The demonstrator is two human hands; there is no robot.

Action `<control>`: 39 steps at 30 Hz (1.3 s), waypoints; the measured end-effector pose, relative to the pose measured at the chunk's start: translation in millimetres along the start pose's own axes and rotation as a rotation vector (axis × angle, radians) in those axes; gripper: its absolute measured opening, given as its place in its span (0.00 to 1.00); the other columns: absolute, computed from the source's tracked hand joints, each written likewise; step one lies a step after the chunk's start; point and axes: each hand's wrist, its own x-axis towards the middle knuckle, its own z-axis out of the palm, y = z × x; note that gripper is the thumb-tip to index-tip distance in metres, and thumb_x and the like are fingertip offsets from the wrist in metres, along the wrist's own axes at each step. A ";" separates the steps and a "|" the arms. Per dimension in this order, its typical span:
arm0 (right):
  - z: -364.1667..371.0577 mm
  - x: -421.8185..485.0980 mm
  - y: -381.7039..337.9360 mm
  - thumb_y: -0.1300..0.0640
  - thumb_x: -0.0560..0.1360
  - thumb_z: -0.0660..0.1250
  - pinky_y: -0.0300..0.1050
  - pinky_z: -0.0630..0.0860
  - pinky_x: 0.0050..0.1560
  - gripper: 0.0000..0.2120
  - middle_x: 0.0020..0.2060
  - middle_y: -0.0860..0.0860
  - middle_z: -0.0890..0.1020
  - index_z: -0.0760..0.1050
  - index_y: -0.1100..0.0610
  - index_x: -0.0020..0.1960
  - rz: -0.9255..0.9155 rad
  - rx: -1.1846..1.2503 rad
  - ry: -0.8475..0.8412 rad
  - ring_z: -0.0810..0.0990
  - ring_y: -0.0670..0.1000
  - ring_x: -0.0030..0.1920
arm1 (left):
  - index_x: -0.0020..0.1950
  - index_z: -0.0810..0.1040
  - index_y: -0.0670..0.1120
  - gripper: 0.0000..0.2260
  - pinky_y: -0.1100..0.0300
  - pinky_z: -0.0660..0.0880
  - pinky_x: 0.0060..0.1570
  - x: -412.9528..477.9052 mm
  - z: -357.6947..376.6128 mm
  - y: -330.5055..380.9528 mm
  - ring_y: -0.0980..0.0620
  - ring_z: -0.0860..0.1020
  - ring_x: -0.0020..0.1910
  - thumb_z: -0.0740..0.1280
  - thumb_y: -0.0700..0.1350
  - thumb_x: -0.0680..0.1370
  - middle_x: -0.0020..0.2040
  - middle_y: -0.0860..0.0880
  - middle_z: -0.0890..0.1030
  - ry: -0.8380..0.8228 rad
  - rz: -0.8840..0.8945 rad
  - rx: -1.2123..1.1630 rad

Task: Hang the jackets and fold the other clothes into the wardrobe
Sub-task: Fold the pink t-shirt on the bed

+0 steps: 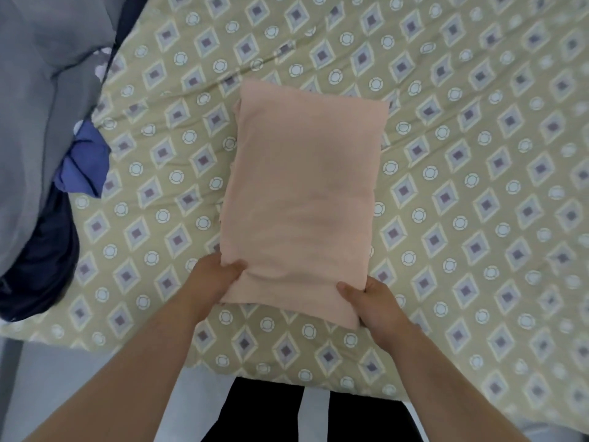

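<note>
Head view: my left hand (220,277) and right hand (377,306) each pinch a near corner of the folded pink garment (302,186), thumbs on top; it lies flat on the bed (478,193). I'd keep both corners level so the layers don't slip. The bed edge is just nearer me than the garment, the grey-navy clothes pile (38,100) is to its left, and there's open cover right and beyond.

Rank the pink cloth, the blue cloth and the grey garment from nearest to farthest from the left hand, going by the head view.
1. pink cloth: in front of the person, its near left corner gripped by the left hand.
2. blue cloth: off to the left, farther up.
3. grey garment: far left, mostly beyond the blue cloth.
</note>
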 end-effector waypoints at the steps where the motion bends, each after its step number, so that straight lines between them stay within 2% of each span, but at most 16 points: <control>1: -1.7 -0.5 3.3 0.55 0.78 0.70 0.51 0.81 0.51 0.04 0.48 0.46 0.86 0.80 0.48 0.52 0.012 0.016 -0.019 0.84 0.50 0.49 | 0.56 0.78 0.47 0.09 0.55 0.76 0.42 -0.9 -1.4 -3.5 0.46 0.81 0.47 0.70 0.48 0.78 0.48 0.48 0.83 -0.035 -0.036 -0.060; 4: -8.7 -9.9 19.1 0.58 0.78 0.69 0.51 0.82 0.45 0.06 0.49 0.50 0.86 0.80 0.51 0.54 0.066 0.068 -0.017 0.84 0.53 0.47 | 0.55 0.78 0.45 0.10 0.58 0.73 0.33 -17.7 -1.8 -25.5 0.46 0.79 0.42 0.71 0.48 0.77 0.47 0.46 0.83 -0.043 -0.148 -0.187; 7: -16.0 -34.0 48.5 0.59 0.79 0.68 0.44 0.77 0.35 0.10 0.50 0.55 0.84 0.78 0.56 0.59 0.150 0.016 -0.037 0.82 0.54 0.44 | 0.53 0.79 0.49 0.09 0.61 0.72 0.28 -50.4 5.4 -61.1 0.48 0.78 0.39 0.72 0.50 0.76 0.46 0.48 0.82 -0.044 -0.255 -0.137; 11: -28.5 -74.0 98.7 0.58 0.77 0.68 0.43 0.77 0.32 0.12 0.48 0.52 0.85 0.78 0.55 0.61 0.305 -0.101 -0.058 0.83 0.54 0.44 | 0.56 0.79 0.44 0.11 0.56 0.78 0.34 -104.0 16.2 -113.2 0.47 0.80 0.43 0.71 0.48 0.77 0.46 0.47 0.83 -0.129 -0.403 -0.009; 14: -39.7 -93.5 110.8 0.61 0.75 0.70 0.34 0.78 0.40 0.16 0.50 0.46 0.84 0.77 0.53 0.62 0.319 -0.129 -0.137 0.82 0.45 0.50 | 0.55 0.81 0.39 0.13 0.56 0.75 0.45 -129.2 18.7 -127.8 0.45 0.81 0.51 0.73 0.46 0.75 0.50 0.45 0.83 -0.224 -0.452 0.096; 17: -45.9 -101.8 98.1 0.63 0.76 0.70 0.28 0.74 0.37 0.15 0.50 0.42 0.83 0.76 0.48 0.59 0.290 -0.139 -0.161 0.80 0.38 0.48 | 0.58 0.78 0.43 0.16 0.57 0.69 0.48 -140.4 20.5 -116.4 0.41 0.77 0.58 0.75 0.40 0.72 0.54 0.43 0.80 -0.010 -0.316 0.174; 19: -46.9 -101.3 85.2 0.63 0.75 0.70 0.35 0.75 0.32 0.15 0.49 0.51 0.83 0.77 0.55 0.61 0.289 -0.131 -0.044 0.83 0.49 0.43 | 0.70 0.74 0.48 0.25 0.55 0.71 0.50 -144.9 17.3 -98.9 0.40 0.78 0.55 0.74 0.39 0.73 0.56 0.42 0.80 0.162 -0.234 0.135; 22: -48.9 -94.2 55.2 0.64 0.76 0.68 0.39 0.70 0.21 0.15 0.49 0.52 0.81 0.77 0.49 0.59 0.225 0.136 0.123 0.78 0.52 0.29 | 0.63 0.79 0.48 0.15 0.50 0.80 0.47 -133.7 9.6 -57.6 0.37 0.81 0.41 0.68 0.37 0.78 0.50 0.35 0.82 0.163 -0.273 -0.405; 24: -48.1 -85.7 25.3 0.64 0.79 0.64 0.40 0.73 0.23 0.11 0.42 0.51 0.82 0.80 0.51 0.54 0.177 0.409 0.104 0.78 0.49 0.28 | 0.54 0.80 0.40 0.08 0.55 0.81 0.33 -117.7 5.9 -32.9 0.44 0.82 0.33 0.63 0.35 0.79 0.44 0.37 0.82 0.073 -0.345 -0.797; 26: -44.3 -72.6 -4.6 0.64 0.79 0.60 0.45 0.80 0.30 0.10 0.44 0.56 0.84 0.80 0.57 0.50 0.164 0.645 0.013 0.84 0.53 0.36 | 0.52 0.79 0.39 0.10 0.58 0.81 0.31 -97.0 3.1 -11.7 0.49 0.83 0.36 0.58 0.34 0.80 0.43 0.42 0.84 0.009 -0.303 -0.929; 28: -37.6 -53.4 -28.2 0.65 0.78 0.55 0.52 0.84 0.45 0.11 0.53 0.59 0.84 0.74 0.59 0.55 0.148 0.752 -0.043 0.85 0.59 0.50 | 0.52 0.78 0.41 0.11 0.59 0.80 0.32 -75.7 -0.5 6.9 0.53 0.85 0.43 0.58 0.31 0.78 0.47 0.46 0.85 -0.048 -0.206 -0.876; 30: -29.4 -37.0 -45.5 0.67 0.78 0.57 0.50 0.83 0.45 0.09 0.50 0.56 0.84 0.72 0.59 0.54 0.101 0.621 -0.049 0.85 0.57 0.47 | 0.53 0.79 0.43 0.10 0.59 0.79 0.33 -54.8 -2.0 16.1 0.54 0.83 0.44 0.66 0.31 0.76 0.47 0.49 0.85 -0.019 -0.126 -0.607; 32: -22.8 -23.4 -52.4 0.63 0.77 0.64 0.44 0.75 0.32 0.03 0.40 0.56 0.79 0.72 0.60 0.44 0.032 0.273 0.055 0.77 0.51 0.33 | 0.51 0.80 0.44 0.07 0.59 0.75 0.32 -38.7 -1.8 16.3 0.52 0.78 0.36 0.71 0.37 0.74 0.40 0.49 0.82 0.066 -0.048 -0.205; 33: -20.9 -17.8 -52.3 0.59 0.76 0.66 0.44 0.71 0.32 0.08 0.36 0.56 0.76 0.71 0.62 0.41 -0.012 0.078 0.133 0.73 0.51 0.31 | 0.47 0.81 0.45 0.03 0.58 0.72 0.33 -33.6 -1.0 15.8 0.52 0.75 0.33 0.71 0.41 0.74 0.36 0.50 0.80 0.127 -0.016 -0.085; 36: -17.3 -8.1 -52.1 0.51 0.76 0.64 0.46 0.65 0.35 0.19 0.29 0.51 0.69 0.66 0.63 0.34 -0.176 -0.245 0.361 0.67 0.51 0.31 | 0.35 0.78 0.44 0.12 0.58 0.66 0.32 -24.2 0.0 9.3 0.55 0.70 0.29 0.68 0.47 0.77 0.28 0.53 0.73 0.272 0.073 -0.074; 39: -11.8 0.2 -58.7 0.51 0.80 0.61 0.46 0.64 0.34 0.20 0.27 0.47 0.66 0.62 0.55 0.32 -0.295 -0.219 0.431 0.65 0.49 0.29 | 0.39 0.75 0.41 0.15 0.58 0.67 0.33 -21.7 4.6 13.0 0.54 0.69 0.31 0.62 0.50 0.80 0.33 0.48 0.75 0.373 0.206 -0.043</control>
